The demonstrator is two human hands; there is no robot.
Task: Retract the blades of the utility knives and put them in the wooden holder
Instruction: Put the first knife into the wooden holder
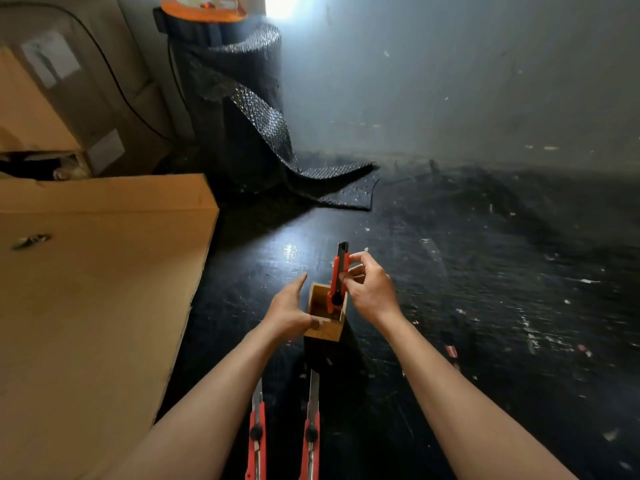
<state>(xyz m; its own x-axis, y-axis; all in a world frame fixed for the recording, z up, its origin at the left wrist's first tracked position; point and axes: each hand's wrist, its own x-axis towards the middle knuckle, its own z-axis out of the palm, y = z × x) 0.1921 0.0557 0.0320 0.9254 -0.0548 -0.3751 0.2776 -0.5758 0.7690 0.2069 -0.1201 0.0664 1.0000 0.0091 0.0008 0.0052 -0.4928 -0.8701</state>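
A square wooden holder (323,332) stands on the dark floor ahead of me. My right hand (369,289) grips a red utility knife (337,282) held upright, its lower end at the holder's opening and its dark tip pointing up. My left hand (289,311) rests against the holder's left side, thumb on the near rim, fingers spread. Two more red utility knives lie on the floor close to me, one on the left (257,434) and one on the right (311,427), both with their metal blades extended away from me.
A large cardboard box (93,306) lies to the left, with more boxes (41,98) behind it. A roll of black bubble wrap (242,109) stands at the back, its loose end trailing on the floor. Small scraps litter the dark floor (485,289) to the right.
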